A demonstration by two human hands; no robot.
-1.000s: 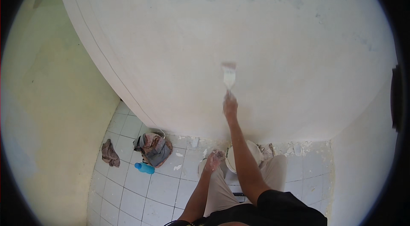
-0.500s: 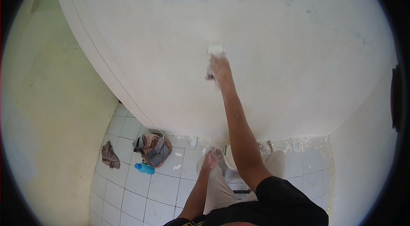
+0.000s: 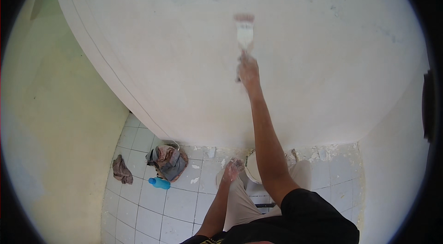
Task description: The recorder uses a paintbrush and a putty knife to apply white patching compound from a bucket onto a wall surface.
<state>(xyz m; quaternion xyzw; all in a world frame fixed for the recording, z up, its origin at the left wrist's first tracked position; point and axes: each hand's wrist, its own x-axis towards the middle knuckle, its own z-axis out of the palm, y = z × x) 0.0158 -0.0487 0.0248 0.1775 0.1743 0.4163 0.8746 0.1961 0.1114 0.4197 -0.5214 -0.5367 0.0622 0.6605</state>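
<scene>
My right hand [image 3: 248,71] grips a paintbrush [image 3: 244,32] by its handle, raised against the pale wall [image 3: 323,68] with the pinkish bristles upward; hand and brush are blurred. My left hand [image 3: 230,170], smeared with white, is low over my left leg, its fingers curled; whatever may be in them is too small to make out. A round white bucket [image 3: 251,168] stands at the foot of the wall between my legs, partly hidden behind my right forearm.
A bundled bag or cloth [image 3: 168,163], a blue bottle [image 3: 159,182] and a rag [image 3: 121,169] lie on the tiled floor at left. Side walls [image 3: 55,128] enclose the space. A thin cord [image 3: 110,78] runs down the front wall. Flakes litter its foot.
My right hand and the brush have travelled higher up the wall, dipping left half a second ago and now back toward the right. My left hand has stayed low near my leg.
</scene>
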